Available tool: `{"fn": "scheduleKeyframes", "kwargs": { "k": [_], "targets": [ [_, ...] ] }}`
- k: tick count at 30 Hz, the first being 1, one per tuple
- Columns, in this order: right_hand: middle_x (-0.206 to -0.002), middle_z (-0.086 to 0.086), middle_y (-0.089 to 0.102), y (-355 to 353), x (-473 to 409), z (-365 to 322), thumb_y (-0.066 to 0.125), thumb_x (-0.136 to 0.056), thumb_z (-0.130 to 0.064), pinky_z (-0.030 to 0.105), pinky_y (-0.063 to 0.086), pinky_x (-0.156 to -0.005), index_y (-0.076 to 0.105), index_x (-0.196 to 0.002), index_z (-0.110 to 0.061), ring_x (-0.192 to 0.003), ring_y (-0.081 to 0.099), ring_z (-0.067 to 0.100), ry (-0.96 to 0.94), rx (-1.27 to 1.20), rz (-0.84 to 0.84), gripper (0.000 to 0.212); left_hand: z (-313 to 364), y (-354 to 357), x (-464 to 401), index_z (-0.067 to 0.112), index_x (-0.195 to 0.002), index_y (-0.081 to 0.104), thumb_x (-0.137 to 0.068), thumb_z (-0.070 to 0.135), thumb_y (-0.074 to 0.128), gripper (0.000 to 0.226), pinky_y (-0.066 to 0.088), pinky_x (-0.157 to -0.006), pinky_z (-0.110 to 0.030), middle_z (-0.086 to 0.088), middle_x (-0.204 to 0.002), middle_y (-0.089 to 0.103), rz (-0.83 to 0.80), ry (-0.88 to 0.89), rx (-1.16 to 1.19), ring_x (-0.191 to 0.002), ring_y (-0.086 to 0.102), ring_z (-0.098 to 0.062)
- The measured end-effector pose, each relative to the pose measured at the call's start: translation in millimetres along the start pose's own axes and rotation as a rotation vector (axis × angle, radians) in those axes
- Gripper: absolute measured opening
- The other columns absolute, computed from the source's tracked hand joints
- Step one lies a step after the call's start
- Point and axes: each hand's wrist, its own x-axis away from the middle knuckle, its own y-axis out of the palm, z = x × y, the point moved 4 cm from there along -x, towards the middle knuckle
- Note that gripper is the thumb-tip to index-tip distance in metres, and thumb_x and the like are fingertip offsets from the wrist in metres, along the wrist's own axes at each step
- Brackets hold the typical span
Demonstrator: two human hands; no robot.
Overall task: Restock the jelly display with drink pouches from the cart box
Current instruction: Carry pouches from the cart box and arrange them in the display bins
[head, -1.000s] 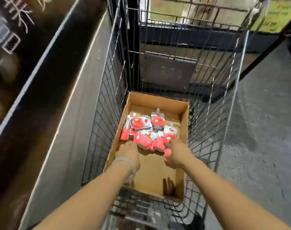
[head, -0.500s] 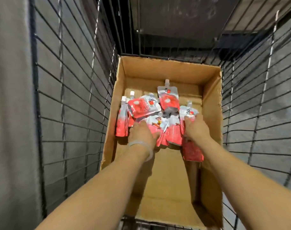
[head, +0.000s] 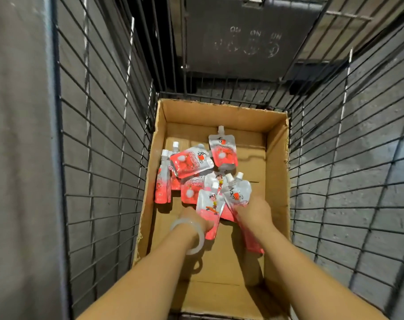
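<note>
An open cardboard box (head: 277, 162) sits in the wire cart. Several red-and-silver drink pouches with white caps lie in a loose pile (head: 191, 162) in its far half. My left hand (head: 194, 218), with a pale bangle at the wrist, grips one pouch (head: 209, 206) and holds it upright. My right hand (head: 254, 212) grips a bunch of pouches (head: 236, 192), their spouts pointing up and a red end (head: 254, 244) sticking out below the wrist. Most of both hands' fingers are hidden behind the pouches.
The cart's wire walls (head: 99, 158) close in on the left, right and far sides. A dark folded child-seat flap (head: 249, 38) stands at the far end. A grey panel (head: 18, 158) runs along the left outside the cart.
The view has dropped closer into the cart. Both hands have closed on pouches in the pile and lifted them; the left hand's pouch now stands upright, and the right hand's bunch has grown.
</note>
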Motion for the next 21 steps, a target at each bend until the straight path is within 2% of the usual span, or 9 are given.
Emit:
{"fn": "scheduleKeyframes", "kwargs": {
  "k": [4,6,8,10,13,16,18,20,21],
  "targets": [
    [-0.099,0.009,0.067,-15.9,20.8,-12.9,0.064,-0.084,-0.017,0.027,0.045,-0.071,0.064,-0.103,-0.005,-0.092,0.061,0.026,0.031,-0.119,-0.074,0.023,-10.8,-10.5,20.7,0.011,-0.121,0.046,-0.088,0.023,0.061,0.039,0.042,-0.071,-0.02,-0.005,-0.109,0.057,-0.052,0.08,0.239,-0.091,0.051,-0.016],
    [-0.088,0.005,0.066,-25.6,34.1,-23.1,0.066,-0.082,-0.007,0.021,0.046,-0.057,0.064,-0.097,-0.01,-0.08,0.06,0.022,0.038,-0.277,-0.123,0.015,-13.4,-23.8,31.9,0.011,-0.117,0.051,-0.089,0.018,0.061,0.031,0.041,-0.06,-0.01,-0.001,-0.103,0.057,-0.026,0.145,0.344,-0.084,0.049,-0.009],
    [-0.089,0.001,0.067,-34.9,48.4,-34.2,0.068,-0.08,-0.005,0.016,0.049,-0.056,0.065,-0.099,-0.013,-0.08,0.061,0.018,0.014,-0.393,-0.172,0.021,-11.5,-40.1,50.7,0.013,-0.106,0.054,-0.086,0.011,0.065,0.023,0.045,-0.058,-0.007,0.0,-0.094,0.057,-0.013,0.196,0.462,-0.08,0.053,-0.01],
    [-0.091,0.0,0.066,-46.3,63.8,-47.2,0.069,-0.08,-0.006,0.026,0.055,-0.073,0.065,-0.101,-0.014,-0.088,0.063,0.021,-0.054,-0.418,-0.222,0.023,-13.1,-54.1,66.5,0.005,-0.112,0.056,-0.081,0.004,0.069,0.034,0.054,-0.077,-0.025,-0.006,-0.102,0.064,-0.002,0.231,0.575,-0.091,0.062,-0.02],
    [-0.093,0.006,0.07,-67.1,89.1,-64.7,0.068,-0.082,-0.003,0.044,0.055,-0.083,0.064,-0.094,-0.02,-0.088,0.065,0.025,-0.154,-0.478,-0.332,0.021,-10.9,-72.5,93.0,0.004,-0.13,0.049,-0.073,0.009,0.076,0.063,0.054,-0.086,-0.036,-0.014,-0.122,0.061,0.046,0.315,0.675,-0.109,0.061,-0.029],
    [-0.1,0.014,0.069,-88.7,114.9,-74.5,0.065,-0.083,0.001,0.034,0.057,-0.069,0.063,-0.107,-0.006,-0.086,0.064,0.026,-0.258,-0.483,-0.428,0.025,-14.2,-78.9,125.9,0.008,-0.129,0.049,-0.054,0.019,0.08,0.083,0.053,-0.091,-0.045,-0.015,-0.123,0.061,0.061,0.401,0.822,-0.108,0.062,-0.03],
    [-0.102,0.015,0.068,-103.6,133.7,-78.2,0.065,-0.083,0.004,0.025,0.053,-0.062,0.06,-0.111,-0.004,-0.084,0.064,0.023,-0.339,-0.484,-0.437,0.03,-20.6,-78.9,161.8,0.01,-0.118,0.057,-0.061,0.009,0.081,0.062,0.058,-0.08,-0.04,-0.008,-0.106,0.069,0.082,0.461,0.904,-0.093,0.068,-0.021],
    [-0.097,0.009,0.069,-115.6,158.6,-78.9,0.065,-0.083,0.004,0.024,0.054,-0.064,0.06,-0.108,-0.009,-0.081,0.065,0.019,-0.431,-0.466,-0.47,0.029,-31.4,-71.3,195.3,0.016,-0.1,0.061,-0.073,-0.005,0.072,0.036,0.058,-0.066,-0.031,0.001,-0.083,0.073,0.117,0.519,0.983,-0.075,0.068,-0.014],
    [-0.092,0.005,0.07,-120.4,172.3,-77.2,0.064,-0.083,0.006,0.025,0.055,-0.065,0.061,-0.106,-0.01,-0.079,0.067,0.017,-0.477,-0.459,-0.493,0.028,-39.4,-65.2,210.2,0.016,-0.096,0.06,-0.073,-0.007,0.072,0.035,0.058,-0.066,-0.033,0.0,-0.082,0.073,0.148,0.535,1.025,-0.074,0.069,-0.016]
  ]
}}
